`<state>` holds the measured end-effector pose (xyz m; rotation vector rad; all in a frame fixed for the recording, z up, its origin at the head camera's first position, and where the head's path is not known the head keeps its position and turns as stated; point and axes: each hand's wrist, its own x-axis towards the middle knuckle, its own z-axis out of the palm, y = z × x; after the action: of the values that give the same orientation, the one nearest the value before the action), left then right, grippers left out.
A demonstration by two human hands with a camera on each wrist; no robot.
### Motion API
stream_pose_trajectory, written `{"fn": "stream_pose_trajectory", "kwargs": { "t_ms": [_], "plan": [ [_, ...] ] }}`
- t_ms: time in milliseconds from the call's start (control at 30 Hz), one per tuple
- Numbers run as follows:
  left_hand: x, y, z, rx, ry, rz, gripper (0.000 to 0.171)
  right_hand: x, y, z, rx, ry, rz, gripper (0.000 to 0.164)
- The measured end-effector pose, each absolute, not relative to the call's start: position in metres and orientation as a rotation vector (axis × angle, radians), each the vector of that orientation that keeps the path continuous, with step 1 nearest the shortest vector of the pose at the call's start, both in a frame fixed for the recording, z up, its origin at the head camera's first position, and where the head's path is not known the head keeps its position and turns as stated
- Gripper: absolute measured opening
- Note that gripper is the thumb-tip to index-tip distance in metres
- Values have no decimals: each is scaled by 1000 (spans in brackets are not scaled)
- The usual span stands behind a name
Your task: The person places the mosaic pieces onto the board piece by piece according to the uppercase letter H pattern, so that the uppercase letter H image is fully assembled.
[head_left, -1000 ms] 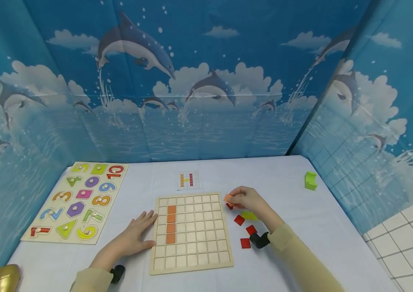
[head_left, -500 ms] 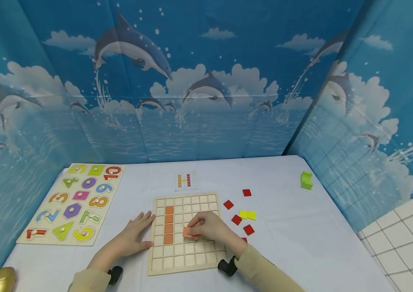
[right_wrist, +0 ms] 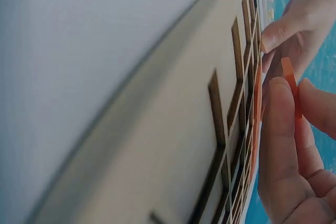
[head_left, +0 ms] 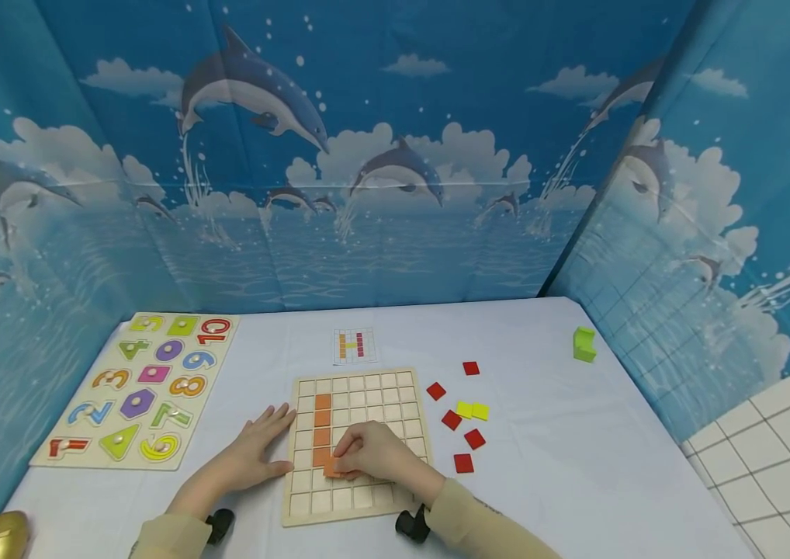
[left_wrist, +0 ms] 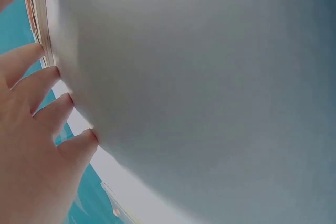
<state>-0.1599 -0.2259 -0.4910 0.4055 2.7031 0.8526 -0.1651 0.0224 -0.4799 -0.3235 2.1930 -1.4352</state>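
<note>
A wooden grid board [head_left: 356, 501] lies on the white table, with a column of several orange square tiles [head_left: 322, 419] set in its cells. My right hand [head_left: 377, 456] is over the board and pinches another orange tile [head_left: 330, 468] between thumb and fingers, just below that column. In the right wrist view this pinched tile [right_wrist: 292, 87] stands edge-on, tilted above the grid. My left hand [head_left: 255, 450] rests flat at the board's left edge, its fingers spread; the left wrist view shows the fingertips [left_wrist: 64, 100] on the table and at the board's side.
Right of the board lie several red tiles [head_left: 463, 463] and two yellow tiles [head_left: 472, 411]. A small card with a coloured H pattern [head_left: 355, 346] lies behind it. A number puzzle board [head_left: 136, 388] sits at left, a green block [head_left: 583, 344] at far right, a gold object [head_left: 4, 536] front left.
My right hand picked up an orange tile from beside the board's right edge and carried it left across the grid to the lower end of the orange column. The left hand stayed at the edge.
</note>
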Motion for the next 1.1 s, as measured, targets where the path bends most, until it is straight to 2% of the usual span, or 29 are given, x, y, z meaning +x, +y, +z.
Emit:
{"fn": "stream_pose_trajectory", "kwargs": {
  "t_ms": [500,800,1100],
  "plan": [
    [-160,-226,-492,406,2687,860,84,-158,0,-485,-439,2342,-1260,16],
    [-159,-228,-491,394,2699,849,85,-155,-6,-483,-616,2525,-1074,20],
    [-161,-229,-492,439,2700,856,85,-154,-5,-481,-597,2539,-1068,21]
  ]
}}
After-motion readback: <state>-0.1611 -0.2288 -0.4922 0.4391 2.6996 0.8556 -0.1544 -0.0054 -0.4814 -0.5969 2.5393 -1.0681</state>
